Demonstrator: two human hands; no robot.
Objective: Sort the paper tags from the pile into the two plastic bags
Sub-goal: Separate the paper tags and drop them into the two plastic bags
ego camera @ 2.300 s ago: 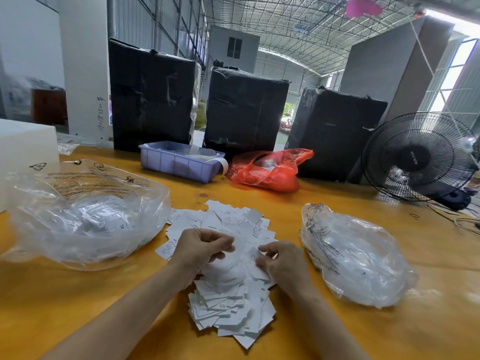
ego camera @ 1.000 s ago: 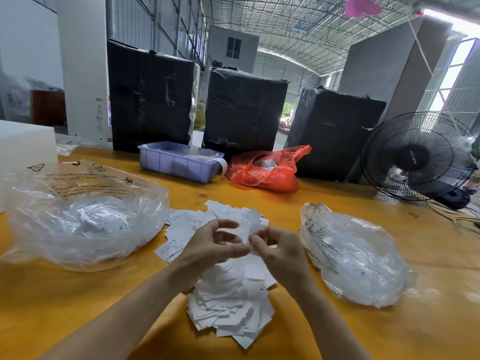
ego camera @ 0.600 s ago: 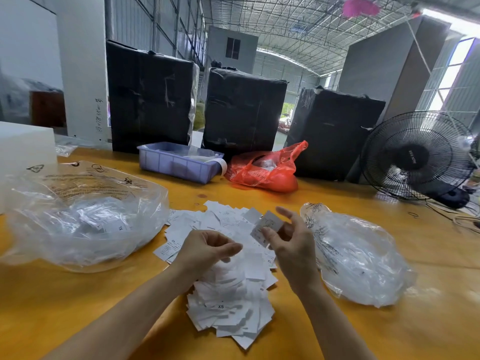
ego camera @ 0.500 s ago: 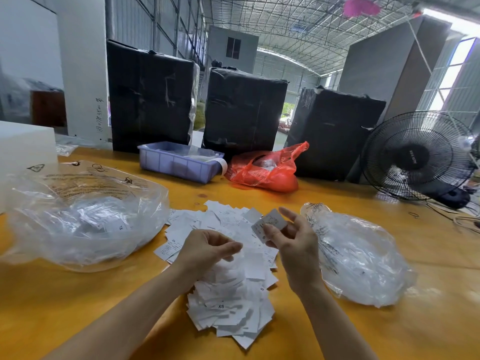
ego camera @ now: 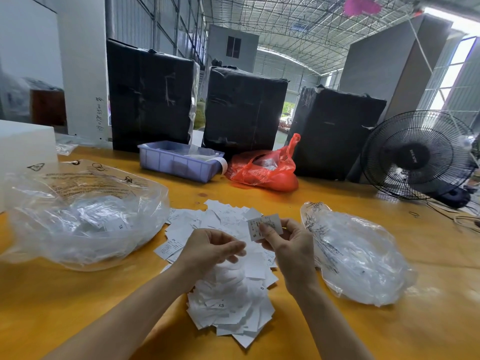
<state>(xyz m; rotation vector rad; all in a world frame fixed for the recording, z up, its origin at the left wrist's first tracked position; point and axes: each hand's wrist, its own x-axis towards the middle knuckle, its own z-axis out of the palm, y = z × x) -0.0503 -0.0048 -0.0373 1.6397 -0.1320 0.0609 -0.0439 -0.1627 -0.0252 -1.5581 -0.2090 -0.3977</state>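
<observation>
A pile of small white paper tags (ego camera: 228,289) lies on the yellow table in front of me. My right hand (ego camera: 288,245) pinches two tags (ego camera: 263,226) between thumb and fingers, held up above the pile; one reads "S". My left hand (ego camera: 210,249) hovers over the pile with fingers curled, and whether it holds a tag cannot be seen. A clear plastic bag (ego camera: 83,219) holding tags lies open on the left. A second clear plastic bag (ego camera: 358,255) sits on the right, just beside my right hand.
At the back stand a lilac plastic bin (ego camera: 179,162), a red plastic bag (ego camera: 265,170), three black wrapped bales (ego camera: 244,110) and a black fan (ego camera: 418,154). A white box (ego camera: 23,144) sits far left. Cables lie at the right edge.
Both hands rose from the pile. My right hand took tags from the left and moved right, toward the right bag, now pinching two tags. The left hand lowered a little.
</observation>
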